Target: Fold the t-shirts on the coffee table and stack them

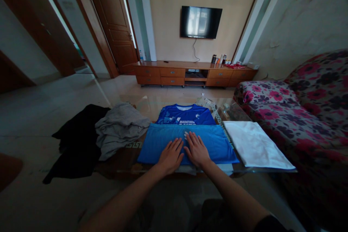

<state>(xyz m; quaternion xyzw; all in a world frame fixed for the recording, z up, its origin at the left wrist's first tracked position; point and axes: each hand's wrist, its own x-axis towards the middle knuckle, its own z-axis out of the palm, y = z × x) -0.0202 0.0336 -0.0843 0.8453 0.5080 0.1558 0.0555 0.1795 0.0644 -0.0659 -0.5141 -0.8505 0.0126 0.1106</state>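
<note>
A blue T-shirt (pixel 160 134) lies on the glass table with its lower part folded up over the front; the collar and part of the word "MARATHON" show beyond the fold. My left hand (pixel 172 155) rests flat on the folded part, fingers stretched out. Close beside it, my right hand (pixel 197 149) also lies flat on the cloth with its fingers extended. Neither hand grips the fabric. To the right is a white folded cloth (pixel 257 145). Crumpled grey cloth (pixel 119 127) and black cloth (pixel 78 145) are heaped on the left.
The glass table (pixel 146 103) has a patterned border, and a small glass object (pixel 225 107) stands near its far right. A flowered sofa (pixel 274 101) is close on the right. Beyond are a wooden TV cabinet (pixel 171 73) and a wall-mounted television (pixel 201 22).
</note>
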